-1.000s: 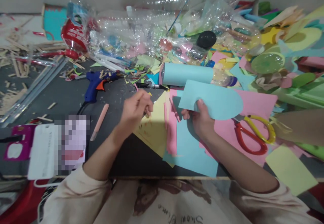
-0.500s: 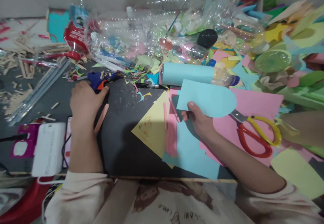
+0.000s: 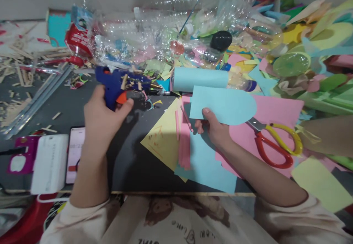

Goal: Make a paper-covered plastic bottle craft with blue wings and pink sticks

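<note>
My left hand (image 3: 103, 117) is closed round the handle of a blue glue gun (image 3: 111, 86) with an orange trigger, its nozzle pointing right and wood bits stuck on its side. Between thumb and fingers, my right hand (image 3: 213, 126) pinches a light blue paper piece (image 3: 224, 104), straight at its left end and rounded at its right. Just behind that paper lies a clear bottle (image 3: 238, 80) wrapped in light blue paper (image 3: 201, 78). Scissors (image 3: 271, 144) with red and yellow handles rest on pink paper (image 3: 278, 108), their blades partly under the rounded piece.
Yellow paper (image 3: 162, 137) and blue paper (image 3: 212, 159) lie before me. A white power bank (image 3: 49, 163) and a phone (image 3: 74, 152) sit at left, near glue sticks (image 3: 41, 99) and wood splinters. Plastic bottles (image 3: 124, 27) and paper scraps crowd the back. Another person's arm (image 3: 327, 133) reaches in at right.
My left hand has lifted the glue gun off the table and brought it right, towards the paper. My right hand keeps its pinch on the blue paper piece, nearly unmoved.
</note>
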Available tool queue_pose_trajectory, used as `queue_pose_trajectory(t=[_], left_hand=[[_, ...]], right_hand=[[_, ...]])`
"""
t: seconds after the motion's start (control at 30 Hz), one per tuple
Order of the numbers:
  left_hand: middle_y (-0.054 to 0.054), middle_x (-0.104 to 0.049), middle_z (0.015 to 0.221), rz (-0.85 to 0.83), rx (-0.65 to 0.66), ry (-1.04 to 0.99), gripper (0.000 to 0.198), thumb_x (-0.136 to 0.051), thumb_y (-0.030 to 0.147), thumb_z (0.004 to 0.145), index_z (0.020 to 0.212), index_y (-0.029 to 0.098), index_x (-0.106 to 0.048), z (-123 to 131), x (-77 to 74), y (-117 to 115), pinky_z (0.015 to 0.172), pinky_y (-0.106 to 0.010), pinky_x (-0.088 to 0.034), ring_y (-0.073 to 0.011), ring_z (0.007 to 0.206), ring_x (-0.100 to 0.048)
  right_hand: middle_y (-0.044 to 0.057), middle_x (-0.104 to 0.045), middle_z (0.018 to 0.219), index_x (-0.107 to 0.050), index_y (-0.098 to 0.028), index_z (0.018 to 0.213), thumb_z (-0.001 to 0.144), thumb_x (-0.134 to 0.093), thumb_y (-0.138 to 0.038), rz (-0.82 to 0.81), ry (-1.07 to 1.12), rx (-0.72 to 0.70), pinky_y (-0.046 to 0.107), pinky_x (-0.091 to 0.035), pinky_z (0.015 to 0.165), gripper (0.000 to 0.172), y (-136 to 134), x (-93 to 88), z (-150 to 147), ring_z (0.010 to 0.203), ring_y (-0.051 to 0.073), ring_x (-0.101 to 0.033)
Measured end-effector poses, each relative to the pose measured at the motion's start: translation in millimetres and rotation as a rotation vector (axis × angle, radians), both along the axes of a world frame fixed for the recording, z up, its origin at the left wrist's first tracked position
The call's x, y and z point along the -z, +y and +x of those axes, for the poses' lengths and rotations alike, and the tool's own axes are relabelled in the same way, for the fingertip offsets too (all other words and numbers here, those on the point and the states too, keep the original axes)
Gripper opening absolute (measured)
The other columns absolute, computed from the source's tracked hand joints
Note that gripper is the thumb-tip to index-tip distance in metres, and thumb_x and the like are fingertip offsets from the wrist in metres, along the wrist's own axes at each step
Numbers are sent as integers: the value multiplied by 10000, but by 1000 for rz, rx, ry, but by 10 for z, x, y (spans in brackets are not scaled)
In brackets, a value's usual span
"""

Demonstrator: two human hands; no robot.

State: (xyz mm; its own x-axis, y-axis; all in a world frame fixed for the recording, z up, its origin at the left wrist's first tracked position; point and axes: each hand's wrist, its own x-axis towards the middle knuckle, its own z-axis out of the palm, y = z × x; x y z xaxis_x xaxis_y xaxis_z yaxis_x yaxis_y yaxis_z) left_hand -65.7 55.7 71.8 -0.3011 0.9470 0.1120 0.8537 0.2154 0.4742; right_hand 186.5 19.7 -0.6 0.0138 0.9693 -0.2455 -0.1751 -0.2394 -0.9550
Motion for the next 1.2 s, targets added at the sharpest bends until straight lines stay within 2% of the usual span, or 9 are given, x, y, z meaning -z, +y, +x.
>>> queue_pose_trajectory(t=[0.1,0.23,0.33,0.43,0.57,0.83,1.03,1.2], left_hand=[[67,-458,526,6,65,-67,301,-675,389,616,777,257,-459,135,144,-62,523,-309,-391,-163,507,-530],[59,-487,561,-13,134,-85,388,-758,408,580,816,237,-502,160,315,-127,526,-286,-405,-175,539,-544],[44,-532,616,-8,153,-99,399,-772,387,587,865,229,-533,150,384,-153,566,-280,-442,-189,608,-584],[36,-537,646,-37,141,-100,356,-737,361,614,872,225,-534,181,397,-159,583,-276,-452,-178,615,-570],[52,-506,603,-93,156,-125,277,-670,332,651,867,224,-533,253,378,-166,523,-254,-418,-143,530,-505],[17,-584,680,75,228,-107,221,-605,244,643,852,212,-542,277,460,-199,593,-248,-456,-154,603,-577],[16,-555,655,105,246,-52,180,-594,250,646,808,209,-526,257,549,-213,619,-262,-460,-168,629,-590],[27,-539,631,113,236,-31,164,-594,236,641,790,210,-530,263,561,-216,605,-256,-446,-157,603,-578]], right_hand=[[2,-575,421,-606,-198,497,812,-597,-599,2,-8,-9,256,-419,401,510,7,-10,-6,374,106,-501],[-7,-564,419,-610,-203,502,798,-616,-603,12,-12,-23,265,-423,418,498,13,2,-2,383,110,-506],[-14,-559,423,-617,-201,514,796,-625,-597,10,-24,-27,272,-438,445,486,10,24,11,395,112,-511],[-14,-564,435,-625,-197,524,817,-620,-568,3,-32,-40,267,-439,465,473,6,38,23,409,108,-515],[-24,-518,410,-598,-199,488,843,-601,-551,-7,-56,-56,264,-445,484,501,-2,26,29,405,101,-493],[-26,-496,402,-587,-204,474,832,-590,-600,-29,-97,-85,264,-449,481,534,3,-18,23,407,105,-483],[-25,-501,404,-590,-208,472,820,-597,-613,-28,-96,-91,263,-446,475,535,11,-23,22,406,105,-483],[-23,-507,410,-589,-205,479,836,-585,-604,-33,-105,-100,265,-455,484,535,3,-17,32,413,108,-493]])
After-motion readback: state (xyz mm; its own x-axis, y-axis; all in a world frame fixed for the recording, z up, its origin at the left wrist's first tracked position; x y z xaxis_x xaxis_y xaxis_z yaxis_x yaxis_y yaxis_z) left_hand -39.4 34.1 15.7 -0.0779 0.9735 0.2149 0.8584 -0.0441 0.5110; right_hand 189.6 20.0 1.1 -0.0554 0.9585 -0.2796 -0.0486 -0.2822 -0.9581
